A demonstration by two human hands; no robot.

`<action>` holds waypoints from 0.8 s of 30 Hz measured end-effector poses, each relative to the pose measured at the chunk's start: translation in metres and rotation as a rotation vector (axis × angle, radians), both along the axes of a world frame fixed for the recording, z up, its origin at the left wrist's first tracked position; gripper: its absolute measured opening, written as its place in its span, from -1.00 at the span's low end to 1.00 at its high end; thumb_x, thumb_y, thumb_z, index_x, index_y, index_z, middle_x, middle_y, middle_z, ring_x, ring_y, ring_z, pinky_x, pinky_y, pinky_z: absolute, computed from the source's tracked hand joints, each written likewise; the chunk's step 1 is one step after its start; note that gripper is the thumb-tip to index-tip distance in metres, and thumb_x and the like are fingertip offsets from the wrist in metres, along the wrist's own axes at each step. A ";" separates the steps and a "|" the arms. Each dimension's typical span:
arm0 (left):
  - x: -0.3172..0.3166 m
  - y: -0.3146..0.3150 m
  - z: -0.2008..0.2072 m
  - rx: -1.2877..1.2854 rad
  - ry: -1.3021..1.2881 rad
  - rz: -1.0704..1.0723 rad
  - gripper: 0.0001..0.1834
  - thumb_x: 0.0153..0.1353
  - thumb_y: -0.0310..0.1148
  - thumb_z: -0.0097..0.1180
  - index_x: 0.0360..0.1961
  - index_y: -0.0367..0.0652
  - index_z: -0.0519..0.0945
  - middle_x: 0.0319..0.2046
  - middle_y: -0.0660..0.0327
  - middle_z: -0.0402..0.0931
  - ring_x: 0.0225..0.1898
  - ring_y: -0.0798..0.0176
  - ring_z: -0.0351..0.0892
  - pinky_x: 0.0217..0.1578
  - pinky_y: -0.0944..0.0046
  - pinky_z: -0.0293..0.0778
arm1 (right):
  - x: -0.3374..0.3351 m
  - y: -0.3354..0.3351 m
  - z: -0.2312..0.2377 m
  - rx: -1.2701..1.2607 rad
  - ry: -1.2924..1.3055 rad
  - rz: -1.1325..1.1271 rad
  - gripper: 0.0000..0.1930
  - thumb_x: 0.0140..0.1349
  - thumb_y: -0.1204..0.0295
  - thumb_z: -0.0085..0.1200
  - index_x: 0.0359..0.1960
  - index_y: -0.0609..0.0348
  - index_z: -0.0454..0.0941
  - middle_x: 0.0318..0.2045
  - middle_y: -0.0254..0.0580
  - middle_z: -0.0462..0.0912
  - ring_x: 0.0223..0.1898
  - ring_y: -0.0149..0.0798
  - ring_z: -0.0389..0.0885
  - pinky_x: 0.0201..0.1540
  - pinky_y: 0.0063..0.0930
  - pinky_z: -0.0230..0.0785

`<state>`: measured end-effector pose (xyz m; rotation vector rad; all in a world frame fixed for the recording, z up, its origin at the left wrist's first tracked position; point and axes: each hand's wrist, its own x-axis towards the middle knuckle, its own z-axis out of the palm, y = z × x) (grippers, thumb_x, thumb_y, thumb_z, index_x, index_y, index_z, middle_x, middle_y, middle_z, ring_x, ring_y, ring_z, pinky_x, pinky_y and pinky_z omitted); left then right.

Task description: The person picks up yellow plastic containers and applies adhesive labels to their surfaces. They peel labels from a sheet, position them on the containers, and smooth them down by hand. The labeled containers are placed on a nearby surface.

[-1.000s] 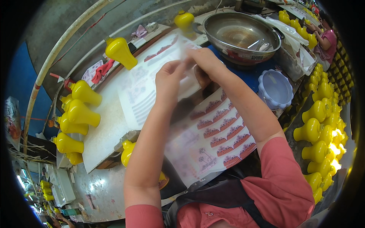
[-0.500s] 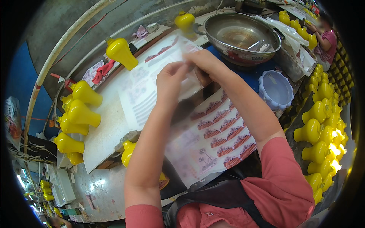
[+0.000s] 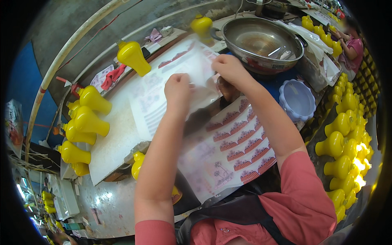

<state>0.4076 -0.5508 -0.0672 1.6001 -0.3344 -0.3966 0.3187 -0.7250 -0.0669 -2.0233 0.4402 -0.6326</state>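
Observation:
A thin whitish, see-through sheet (image 3: 199, 65) is stretched between my hands, blurred by motion. My left hand (image 3: 178, 92) is closed with curled fingers at its left side, and my right hand (image 3: 230, 69) pinches its right edge. Beneath them, sheets with faint purple prints lie on a pale board (image 3: 116, 134). Nearer to me, under my forearms, a decal sheet (image 3: 241, 139) bears rows of red and purple border strips. Past the hands stands a yellow vase (image 3: 133, 58), with a second yellow vase (image 3: 201, 25) at the board's far edge.
Several yellow vases (image 3: 90, 120) lie at the board's left side; many more yellow vases (image 3: 341, 145) fill the right. A large metal pan (image 3: 261, 38) and a lilac scalloped basin (image 3: 297, 100) stand beyond my right arm. A red cloth (image 3: 113, 76) lies back left. Another person (image 3: 352, 51) sits far right.
My hands have moved apart, the right one rightward and the left one slightly down, and the see-through sheet now spreads between them. The view has shifted slightly.

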 end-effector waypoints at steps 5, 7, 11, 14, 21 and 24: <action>0.034 0.018 -0.012 0.152 -0.119 0.101 -0.78 0.34 -0.34 0.09 -0.18 -0.31 0.61 -0.31 0.18 0.62 -0.37 0.28 0.61 -0.37 0.26 0.49 | -0.033 -0.017 0.006 -0.453 0.108 -0.360 -0.77 0.22 0.32 0.07 -0.37 0.22 0.67 -0.38 0.16 0.71 -0.26 0.14 0.71 -0.11 -0.07 0.55; 0.052 0.024 -0.017 0.224 -0.147 0.173 -0.73 0.29 -0.29 0.09 -0.22 -0.30 0.66 -0.37 0.06 0.68 -0.39 0.18 0.67 -0.27 0.16 0.56 | -0.041 -0.021 0.006 -0.542 0.189 -0.407 -0.77 0.23 0.32 0.07 -0.36 0.21 0.68 -0.36 0.16 0.72 -0.24 0.18 0.71 -0.10 -0.02 0.55; 0.073 0.036 -0.017 0.520 -0.255 0.231 -0.71 0.26 -0.29 0.02 -0.23 -0.26 0.69 -0.26 -0.02 0.72 -0.18 -0.06 0.69 -0.11 0.03 0.55 | -0.048 -0.023 -0.002 -0.684 0.323 -0.407 -0.77 0.22 0.34 0.04 -0.35 0.24 0.66 -0.32 0.16 0.72 -0.23 0.20 0.72 -0.09 0.03 0.56; 0.073 0.049 -0.010 0.962 -0.651 0.258 -0.73 0.28 -0.31 0.04 -0.24 -0.22 0.73 -0.22 -0.02 0.73 -0.12 -0.09 0.71 -0.09 0.01 0.58 | -0.050 -0.022 -0.011 -0.727 0.355 -0.400 -0.78 0.20 0.37 0.03 -0.37 0.27 0.65 -0.31 0.17 0.72 -0.23 0.22 0.72 -0.09 0.05 0.56; 0.069 0.060 0.003 1.349 -0.788 -0.001 -0.73 0.23 -0.40 0.03 -0.18 -0.21 0.73 -0.16 -0.04 0.73 -0.07 -0.13 0.71 -0.06 -0.04 0.61 | -0.053 -0.001 -0.004 -0.808 0.357 -0.457 -0.79 0.22 0.47 0.00 -0.18 0.24 0.63 -0.23 0.09 0.68 -0.26 0.17 0.72 -0.13 0.03 0.58; 0.067 0.058 0.000 1.358 -0.862 -0.021 -0.76 0.22 -0.42 0.07 -0.19 -0.18 0.74 -0.17 -0.01 0.74 -0.08 -0.10 0.72 -0.10 -0.01 0.63 | -0.052 0.030 0.002 -0.819 0.210 -0.248 -0.71 0.25 0.49 -0.02 -0.03 0.13 0.62 -0.23 0.06 0.64 -0.29 0.16 0.70 -0.17 0.00 0.58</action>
